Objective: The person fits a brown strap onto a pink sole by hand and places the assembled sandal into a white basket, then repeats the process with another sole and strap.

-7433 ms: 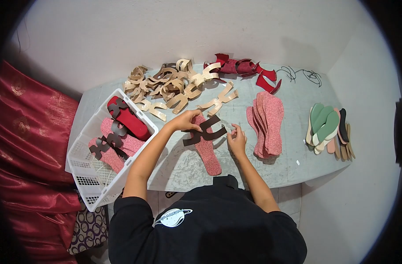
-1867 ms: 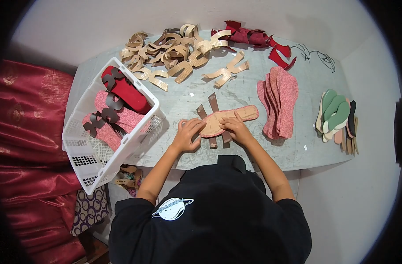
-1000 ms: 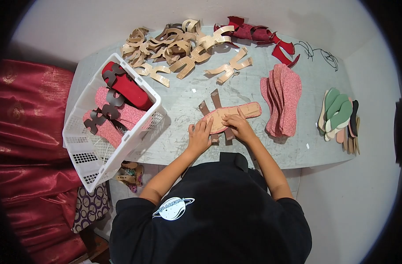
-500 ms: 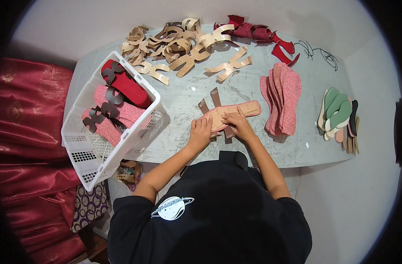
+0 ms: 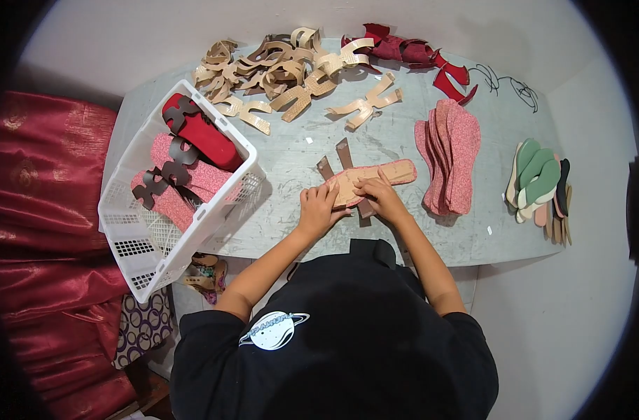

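A sandal sole [image 5: 398, 172] lies on the table with its tan underside up and a pink rim showing. Beneath it crosses a brown strap [image 5: 344, 152], two ends sticking out on the far side and one below. My left hand [image 5: 317, 208] is closed around the wide end of the sole, its thumb at the near edge by a strap end. My right hand [image 5: 379, 196] has its fingers bent and pressed on the middle of the sole, gripping it; its fingertips partly cover the surface.
A white basket [image 5: 186, 269] with finished-looking pink and red sandals stands at left. Stacked pink soles [image 5: 451, 157] lie right of the hands. Beige straps [image 5: 305, 91] and red straps [image 5: 403, 52] pile at the back. Green and other insoles [image 5: 541, 178] lie far right, near black cord [image 5: 505, 87].
My left hand has shifted slightly, and its thumb now covers the near strap end that showed before. The sole and my right hand stay almost in place.
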Demonstrator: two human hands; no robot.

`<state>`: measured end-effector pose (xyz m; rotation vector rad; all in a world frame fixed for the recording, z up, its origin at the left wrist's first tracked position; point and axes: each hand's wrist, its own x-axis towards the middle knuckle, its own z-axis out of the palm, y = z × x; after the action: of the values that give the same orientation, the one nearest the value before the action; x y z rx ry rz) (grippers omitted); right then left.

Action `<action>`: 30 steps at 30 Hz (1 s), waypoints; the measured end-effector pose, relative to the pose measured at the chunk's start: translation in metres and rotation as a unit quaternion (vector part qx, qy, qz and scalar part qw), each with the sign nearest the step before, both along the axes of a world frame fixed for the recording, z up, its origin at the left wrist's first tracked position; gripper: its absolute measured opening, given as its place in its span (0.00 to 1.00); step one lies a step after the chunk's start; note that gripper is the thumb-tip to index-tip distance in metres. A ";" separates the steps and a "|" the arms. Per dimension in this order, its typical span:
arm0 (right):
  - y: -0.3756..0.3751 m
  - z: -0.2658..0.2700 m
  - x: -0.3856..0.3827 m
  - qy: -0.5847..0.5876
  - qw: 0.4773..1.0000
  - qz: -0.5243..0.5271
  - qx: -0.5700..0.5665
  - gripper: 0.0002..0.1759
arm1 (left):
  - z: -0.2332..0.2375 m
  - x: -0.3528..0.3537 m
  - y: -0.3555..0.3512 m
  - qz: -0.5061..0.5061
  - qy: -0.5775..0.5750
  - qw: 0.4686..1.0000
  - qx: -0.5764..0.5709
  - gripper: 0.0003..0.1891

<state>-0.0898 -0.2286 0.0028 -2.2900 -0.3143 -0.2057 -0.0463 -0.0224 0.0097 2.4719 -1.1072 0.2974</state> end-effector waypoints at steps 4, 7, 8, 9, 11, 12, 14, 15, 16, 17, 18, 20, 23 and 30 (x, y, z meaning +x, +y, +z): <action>-0.003 0.001 0.000 0.014 1.000 0.016 -0.005 0.16 | -0.001 0.000 0.000 0.004 -0.011 1.000 -0.001 0.36; -0.007 0.003 -0.001 0.045 0.998 0.039 -0.002 0.19 | -0.001 -0.001 0.000 0.013 -0.011 1.000 0.003 0.35; -0.009 0.003 -0.001 0.046 0.998 0.039 -0.002 0.19 | -0.002 -0.002 -0.001 0.015 -0.009 1.000 0.002 0.35; -0.010 0.005 0.000 0.057 0.997 0.054 -0.009 0.20 | -0.002 -0.002 -0.001 0.017 -0.008 1.000 0.001 0.35; -0.013 0.008 0.000 0.069 0.995 0.068 -0.016 0.21 | -0.001 -0.003 -0.001 0.018 0.002 1.000 0.008 0.35; -0.014 0.011 0.000 0.075 0.993 0.081 -0.030 0.22 | -0.001 -0.004 0.000 0.021 0.010 1.000 0.016 0.36; -0.015 0.016 0.000 0.080 0.991 0.096 -0.043 0.23 | -0.004 -0.003 0.000 0.019 0.015 1.000 0.011 0.36; -0.015 0.021 -0.001 0.089 0.989 0.105 -0.057 0.25 | -0.004 -0.003 0.000 0.016 0.021 1.000 0.007 0.36; -0.016 0.023 -0.002 0.099 0.986 0.113 -0.071 0.26 | -0.004 -0.003 -0.001 0.017 0.021 1.000 0.007 0.36; -0.016 0.022 -0.002 0.099 0.986 0.113 -0.072 0.26 | -0.004 -0.004 -0.001 0.015 0.001 1.000 -0.005 0.36; -0.016 0.021 -0.002 0.103 0.984 0.118 -0.083 0.28 | -0.005 -0.004 -0.001 0.013 -0.019 1.000 -0.017 0.36; -0.019 0.019 -0.003 0.107 0.982 0.122 -0.095 0.30 | -0.007 -0.005 -0.001 0.015 -0.020 1.000 -0.019 0.36; -0.020 0.029 -0.002 0.149 0.967 0.138 -0.153 0.30 | -0.009 -0.005 -0.001 0.018 -0.020 0.999 -0.020 0.37; -0.017 0.029 -0.004 0.187 0.960 0.135 -0.158 0.31 | -0.009 -0.006 0.000 0.022 -0.011 1.000 -0.010 0.37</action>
<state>-0.0936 -0.2455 0.0323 -2.5008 -0.4838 0.4425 -0.0525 -0.0225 0.0011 2.4833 -1.0554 0.3470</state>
